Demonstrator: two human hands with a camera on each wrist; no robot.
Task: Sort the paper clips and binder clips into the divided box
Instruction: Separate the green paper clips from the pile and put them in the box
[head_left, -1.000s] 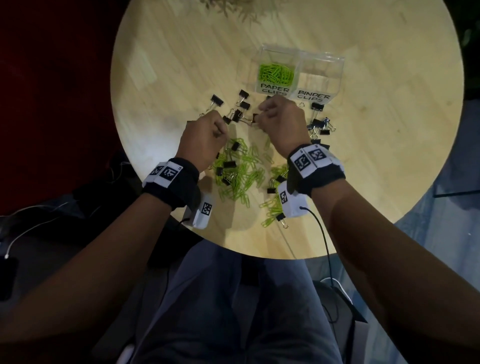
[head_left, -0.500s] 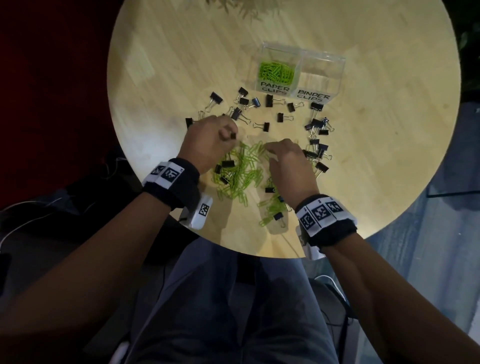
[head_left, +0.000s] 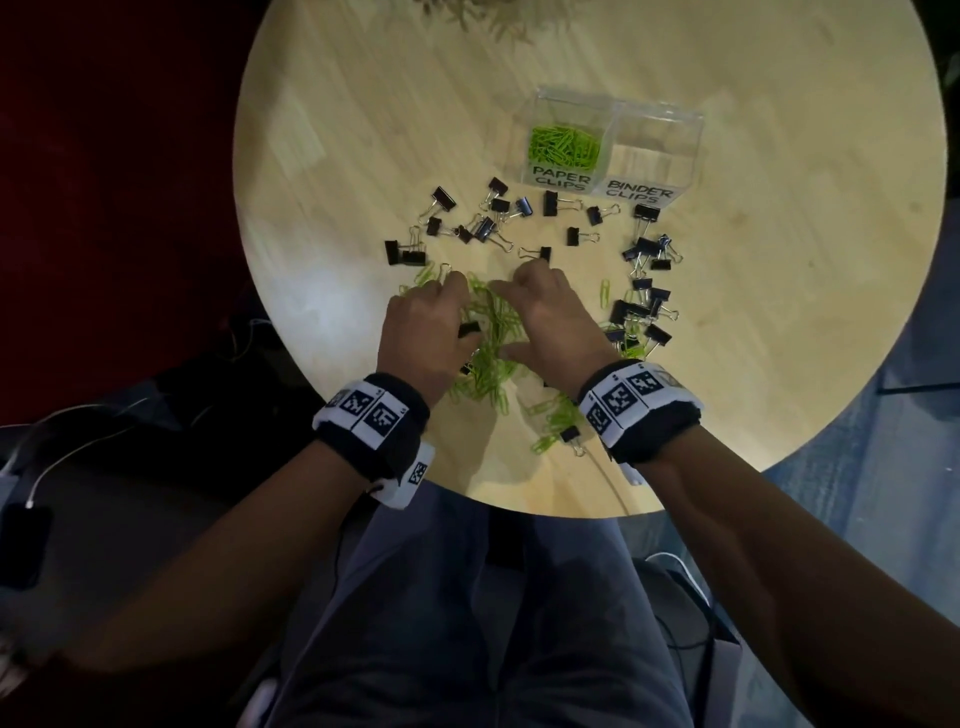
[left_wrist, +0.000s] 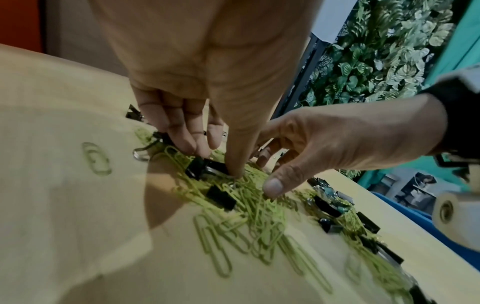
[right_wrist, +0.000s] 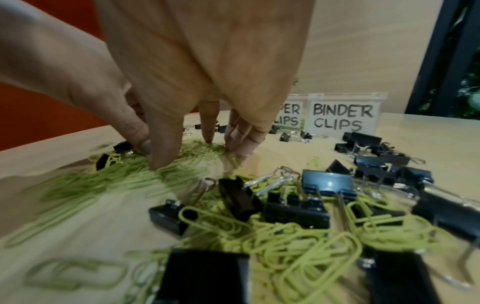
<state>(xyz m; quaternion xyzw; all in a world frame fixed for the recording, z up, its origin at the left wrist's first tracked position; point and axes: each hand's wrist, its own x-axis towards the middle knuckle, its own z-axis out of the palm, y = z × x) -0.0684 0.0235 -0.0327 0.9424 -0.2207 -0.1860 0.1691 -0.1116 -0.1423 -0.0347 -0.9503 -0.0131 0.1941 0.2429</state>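
A heap of green paper clips mixed with black binder clips lies in the middle of the round wooden table. My left hand stands fingertips-down on the heap. Its thumb and fingers pinch a small black binder clip. My right hand is beside it, fingers spread and nearly straight, with the fingertips pressing on the paper clips. The clear divided box stands beyond the heap. Its PAPER CLIPS half holds green clips and its BINDER CLIPS half shows bare.
Loose binder clips lie scattered between the heap and the box. A denser cluster lies to the right, mixed with paper clips. More clips lie near the table's front edge. My lap is below it, and cables trail at the left.
Both hands came back from the binder clips by the box to the green heap. The right hand swung toward the front edge, then settled next to the left hand.
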